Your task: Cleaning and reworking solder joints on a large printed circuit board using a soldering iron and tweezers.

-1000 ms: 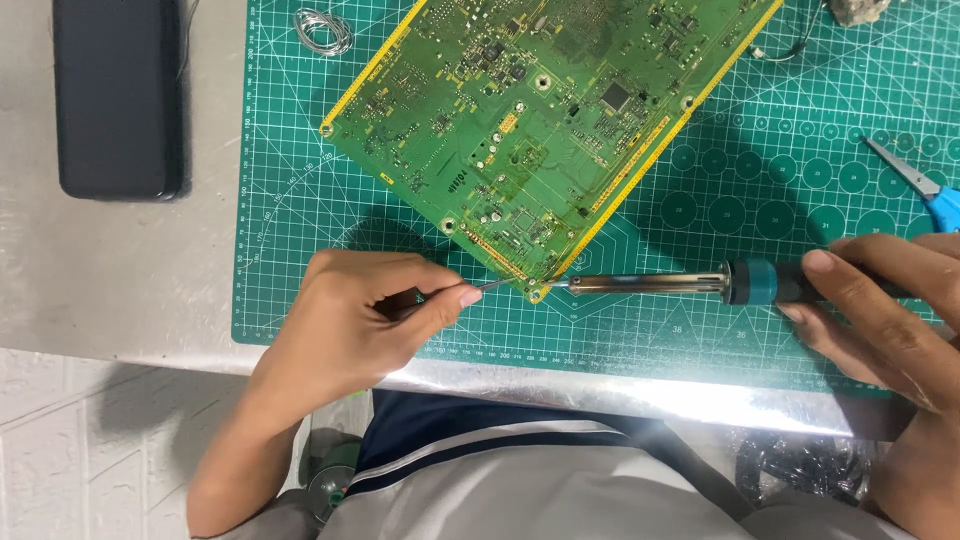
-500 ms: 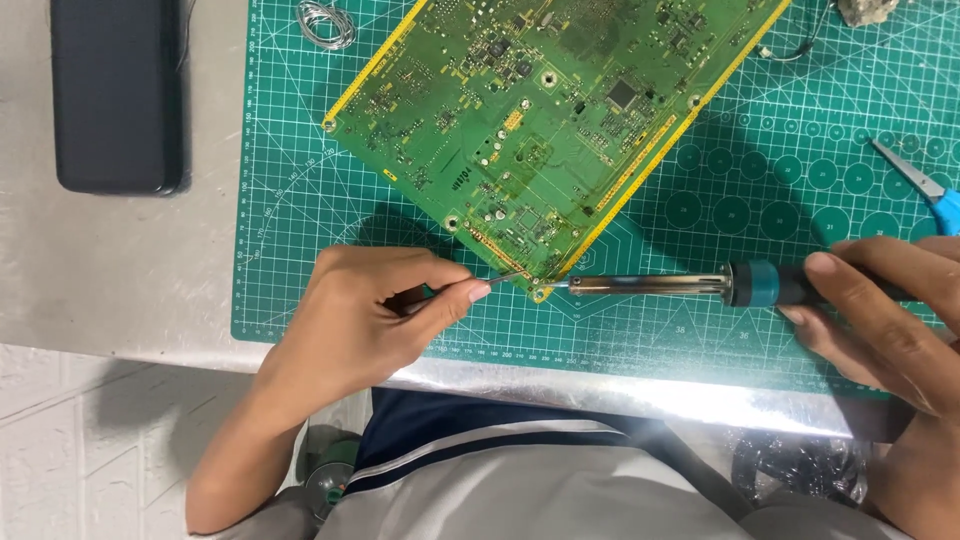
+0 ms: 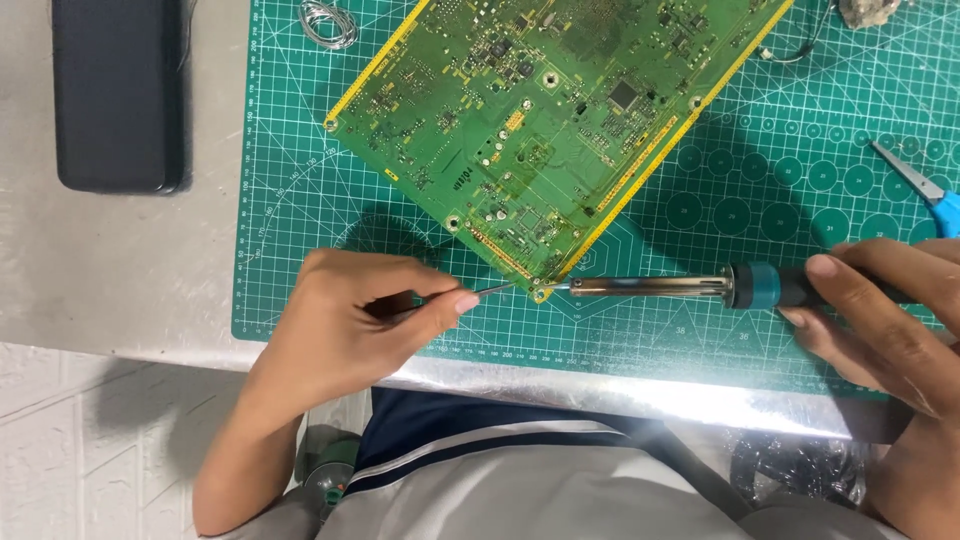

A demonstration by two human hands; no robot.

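Observation:
A large green circuit board (image 3: 545, 120) with yellow edge strips lies tilted on a green cutting mat (image 3: 700, 320). My right hand (image 3: 885, 315) grips a soldering iron (image 3: 690, 288) by its teal and black handle; the metal tip points left and touches the board's near corner. My left hand (image 3: 350, 320) pinches thin tweezers (image 3: 490, 292) whose points meet that same corner from the left.
A black phone-like slab (image 3: 118, 92) lies on the grey table at the far left. A coil of solder wire (image 3: 330, 22) rests at the mat's top. Blue-handled scissors (image 3: 925, 190) lie at the right edge. The table's front edge runs just below my hands.
Both hands and both tools hold nearly the same spot at the board's corner; only a slight shift of the view.

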